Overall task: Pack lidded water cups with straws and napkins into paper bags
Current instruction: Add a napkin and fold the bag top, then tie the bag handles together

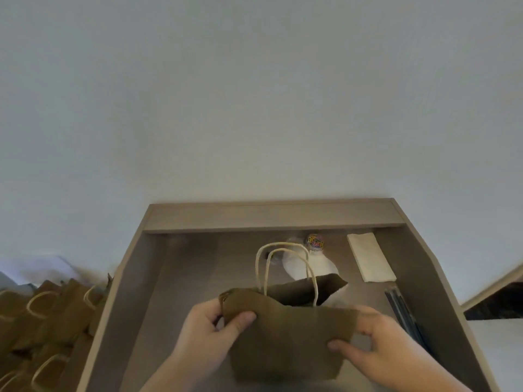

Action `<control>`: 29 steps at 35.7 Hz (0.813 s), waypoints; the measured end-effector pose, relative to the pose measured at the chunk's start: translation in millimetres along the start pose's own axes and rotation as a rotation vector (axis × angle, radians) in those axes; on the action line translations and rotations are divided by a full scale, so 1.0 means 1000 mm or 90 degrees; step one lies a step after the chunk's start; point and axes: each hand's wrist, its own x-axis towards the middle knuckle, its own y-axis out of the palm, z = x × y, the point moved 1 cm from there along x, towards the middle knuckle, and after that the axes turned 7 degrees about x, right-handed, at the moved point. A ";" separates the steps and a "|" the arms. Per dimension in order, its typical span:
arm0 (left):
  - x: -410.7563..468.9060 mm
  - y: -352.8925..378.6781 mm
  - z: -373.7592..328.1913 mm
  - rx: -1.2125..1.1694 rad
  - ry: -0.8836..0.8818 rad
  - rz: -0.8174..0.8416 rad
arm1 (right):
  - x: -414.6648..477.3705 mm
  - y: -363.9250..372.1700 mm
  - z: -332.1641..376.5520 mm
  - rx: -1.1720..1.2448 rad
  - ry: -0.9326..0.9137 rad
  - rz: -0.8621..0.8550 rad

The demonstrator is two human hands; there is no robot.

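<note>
A brown paper bag [285, 335] with cream rope handles is held over the wooden table [181, 278], its mouth partly spread. My left hand [209, 332] pinches its left top edge, thumb on the front. My right hand [373, 346] grips the right edge, fingers across the front panel. Behind the bag stands a clear bottle [314, 258] with a colourful cap; clear cups beside it are blurred and mostly hidden. A stack of white napkins [370, 257] lies at the back right. Dark straws [402, 309] lie along the right edge.
A pile of folded brown paper bags [42, 329] with cream handles lies left of the table, below its level. The table has a raised back ledge [271, 216] against a pale wall. A dark surface [498, 301] shows at the far right.
</note>
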 end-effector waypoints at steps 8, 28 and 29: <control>0.007 -0.005 -0.026 -0.013 -0.043 0.134 | 0.018 -0.015 0.038 0.170 -0.053 0.076; 0.016 -0.017 -0.059 0.147 0.060 0.074 | 0.015 0.007 0.048 0.390 -0.079 -0.055; 0.016 -0.017 -0.059 0.159 0.062 0.081 | 0.014 0.006 0.048 0.398 -0.075 -0.058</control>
